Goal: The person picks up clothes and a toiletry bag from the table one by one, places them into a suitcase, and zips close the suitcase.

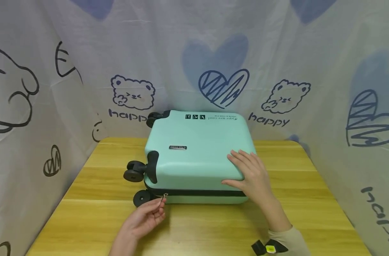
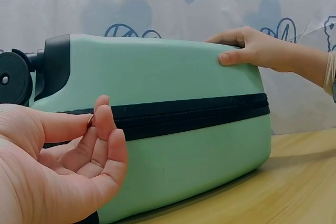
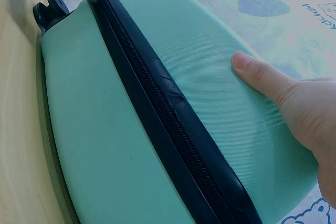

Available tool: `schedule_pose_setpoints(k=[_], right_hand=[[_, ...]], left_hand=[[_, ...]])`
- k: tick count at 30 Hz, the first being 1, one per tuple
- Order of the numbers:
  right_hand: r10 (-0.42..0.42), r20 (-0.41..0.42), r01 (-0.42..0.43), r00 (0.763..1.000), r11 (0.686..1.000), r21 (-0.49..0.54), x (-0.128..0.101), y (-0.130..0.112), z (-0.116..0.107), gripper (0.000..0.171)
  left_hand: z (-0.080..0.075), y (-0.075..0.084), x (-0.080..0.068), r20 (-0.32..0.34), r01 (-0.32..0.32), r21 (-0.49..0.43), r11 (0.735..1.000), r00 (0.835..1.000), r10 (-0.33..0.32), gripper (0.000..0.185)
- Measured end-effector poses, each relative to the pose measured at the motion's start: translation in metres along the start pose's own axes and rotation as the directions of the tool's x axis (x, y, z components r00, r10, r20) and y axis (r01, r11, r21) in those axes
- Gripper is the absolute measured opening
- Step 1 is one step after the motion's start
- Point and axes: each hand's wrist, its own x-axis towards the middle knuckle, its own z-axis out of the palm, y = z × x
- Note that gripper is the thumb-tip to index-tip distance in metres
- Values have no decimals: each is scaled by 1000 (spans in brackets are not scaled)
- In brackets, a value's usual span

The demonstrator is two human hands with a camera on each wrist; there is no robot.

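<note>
Mint suitcase [image 1: 197,149] lies flat, approx. centre of the desk [image 1: 309,199], toward its rear edge; wheels [image 1: 135,172] face the left edge. Black zipper band [image 2: 199,114] runs along the front side, closed as far as visible. Left hand [image 1: 146,217]: thumb and forefinger pinch the zipper pull [image 1: 164,195] at the front-left corner, by the lower wheel; other fingers loosely curled. Right hand [image 1: 250,174]: fingers spread flat on the lid at the front-right corner, thumb pressing the side, no pinch. Backdrop: printed cloth [image 1: 277,71].
</note>
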Motion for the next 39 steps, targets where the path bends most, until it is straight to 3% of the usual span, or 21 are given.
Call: schedule_pose_setpoints(k=[5, 10, 19, 27, 35, 39], right_hand=[[-11, -15, 11, 1000, 1000, 17, 2, 0, 3, 81], [-6, -43, 7, 999, 999, 38, 1, 1, 4, 80], [10, -40, -8, 999, 999, 39, -5, 4, 1, 80], [-1, -23, 1, 1000, 1000, 5, -4, 4, 4, 82], [-93, 2, 93, 996, 995, -31, 9, -12, 0, 74], [-162, 36, 162, 986, 987, -6, 26, -26, 4, 72]], left_hand=[[-8, 3, -7, 74, -25, -78, 997, 997, 31, 45], [-22, 12, -19, 65, -78, -169, 983, 994, 90, 47], [-26, 20, -18, 47, -65, -80, 995, 997, 68, 48], [-27, 20, -18, 45, -78, -117, 990, 995, 84, 50], [-26, 18, -18, -5, -88, -112, 990, 996, 88, 49], [-27, 17, -19, 10, -94, -100, 991, 995, 96, 49]])
